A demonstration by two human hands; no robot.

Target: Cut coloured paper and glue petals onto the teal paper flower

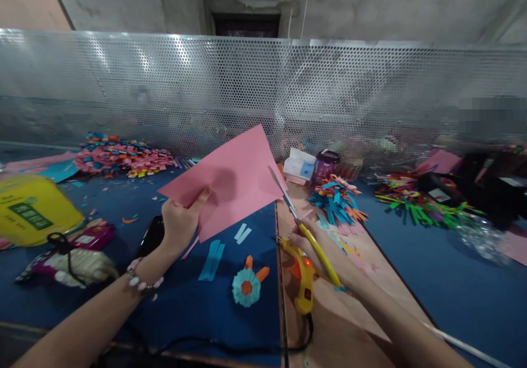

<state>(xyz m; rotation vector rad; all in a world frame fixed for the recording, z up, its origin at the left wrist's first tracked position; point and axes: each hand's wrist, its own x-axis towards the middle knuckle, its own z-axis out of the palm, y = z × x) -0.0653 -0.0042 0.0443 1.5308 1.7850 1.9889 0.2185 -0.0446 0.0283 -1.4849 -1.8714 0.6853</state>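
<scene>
My left hand (181, 219) is closed on the lower left edge of a sheet of pink paper (239, 181), its thumb lying on top. My right hand (329, 244) grips scissors (305, 232) with yellow handles. Their blades point up and left, overlapping the sheet's right edge in view; I cannot tell whether they touch it. Below my right hand lies a yellow glue gun (305, 291) with a small red light lit. A light-blue paper rosette (246, 288) with orange pieces rests on the blue tabletop. Blue paper strips (212, 260) and pale strips (242, 233) lie near the sheet.
A perforated metal screen (247, 88) runs along the back. Heaped paper pieces (123, 156), a yellow packet (37, 208) and a dark phone (152, 236) are at left. A purple canister (325, 166) and paper tassels (337, 198) stand right. A black cord (230, 346) crosses the front.
</scene>
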